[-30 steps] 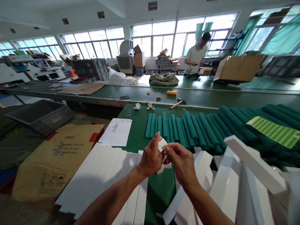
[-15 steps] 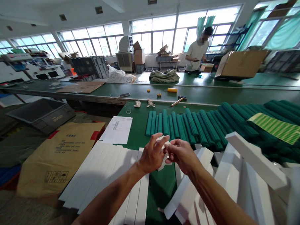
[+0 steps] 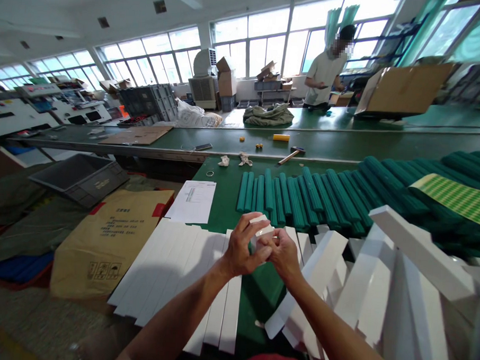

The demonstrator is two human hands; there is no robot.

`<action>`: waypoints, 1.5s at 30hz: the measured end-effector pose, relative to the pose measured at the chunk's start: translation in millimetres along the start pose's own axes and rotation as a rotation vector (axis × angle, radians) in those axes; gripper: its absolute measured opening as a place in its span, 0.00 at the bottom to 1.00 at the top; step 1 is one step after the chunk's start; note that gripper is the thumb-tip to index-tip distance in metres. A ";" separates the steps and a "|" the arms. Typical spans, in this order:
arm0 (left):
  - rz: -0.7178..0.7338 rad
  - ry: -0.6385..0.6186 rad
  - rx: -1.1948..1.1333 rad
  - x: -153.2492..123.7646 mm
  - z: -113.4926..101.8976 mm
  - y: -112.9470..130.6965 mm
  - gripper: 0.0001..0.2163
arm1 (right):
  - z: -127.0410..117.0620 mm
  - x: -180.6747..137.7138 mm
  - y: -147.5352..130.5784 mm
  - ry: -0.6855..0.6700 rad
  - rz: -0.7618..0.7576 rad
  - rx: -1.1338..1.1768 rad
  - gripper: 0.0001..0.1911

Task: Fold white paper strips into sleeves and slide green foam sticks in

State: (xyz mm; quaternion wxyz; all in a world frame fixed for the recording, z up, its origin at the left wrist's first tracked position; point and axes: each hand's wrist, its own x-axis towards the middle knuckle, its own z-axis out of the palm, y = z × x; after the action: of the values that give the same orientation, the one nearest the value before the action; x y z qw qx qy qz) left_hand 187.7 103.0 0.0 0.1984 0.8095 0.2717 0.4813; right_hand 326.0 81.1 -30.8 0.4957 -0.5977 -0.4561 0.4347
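Observation:
Both my hands are at a narrow white carton box [image 3: 261,223], whose end shows between them over the green table. My left hand [image 3: 240,249] wraps its fingers and thumb around the box. From the other side my right hand [image 3: 283,250] pinches at the end of it, and its fingertips partly cover the flaps. The rest of the box is hidden behind the hands. To the left, flat white boxes [image 3: 173,262] lie in an overlapping row. Beyond the hands is a row of ribbed green rolls [image 3: 291,195].
Loose white boxes [image 3: 363,270] are heaped at right, beside a green-and-yellow sticker sheet [image 3: 457,197]. A printed paper [image 3: 193,202], a hammer [image 3: 292,155] and a yellow cylinder [image 3: 281,138] lie farther off. At left are a brown sack [image 3: 113,243] and a grey crate [image 3: 81,181]. A co-worker [image 3: 326,72] stands across the tables.
My left fingers have closed further around the box, and its end now faces up more visibly. My right hand has shifted slightly left against it. The camera view has turned a little left.

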 end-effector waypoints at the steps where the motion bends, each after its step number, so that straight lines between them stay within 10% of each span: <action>1: -0.015 0.066 0.046 -0.2 7.6 -0.7 0.23 | 1.9 1.8 6.2 0.018 -0.059 -0.076 0.18; 7: -0.196 0.331 0.229 24.8 29.6 -19.2 0.21 | -16.4 10.8 47.1 -0.133 -0.193 -0.393 0.19; 13: -0.597 0.143 0.267 22.1 28.5 -54.6 0.28 | -51.7 22.7 94.9 0.009 -0.069 -0.875 0.16; 22: -0.751 -0.289 0.347 -48.1 98.3 -103.4 0.33 | -21.6 22.8 109.0 -0.086 -0.083 -1.080 0.19; 30: -0.574 -0.262 0.401 -70.3 96.8 -104.4 0.33 | -128.3 -8.1 79.6 -0.553 -0.498 -1.376 0.37; 34: -0.539 -0.134 0.371 -64.9 95.7 -90.7 0.28 | -161.1 3.5 95.4 -0.603 -0.610 -1.543 0.20; 40: -0.546 0.051 0.195 -61.0 60.3 -74.3 0.22 | -176.7 36.2 33.8 -0.430 -0.664 -1.173 0.15; 45: -0.376 -0.006 -0.374 -23.5 27.7 -25.4 0.39 | -127.4 26.4 -18.0 -0.462 -0.586 -0.554 0.07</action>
State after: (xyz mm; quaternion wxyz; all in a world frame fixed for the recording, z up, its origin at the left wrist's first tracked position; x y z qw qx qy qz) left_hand 196.8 106.3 -43.2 0.4312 0.6955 0.3230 0.4755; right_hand 453.2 83.6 1.9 0.3049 -0.4409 -0.8032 0.2598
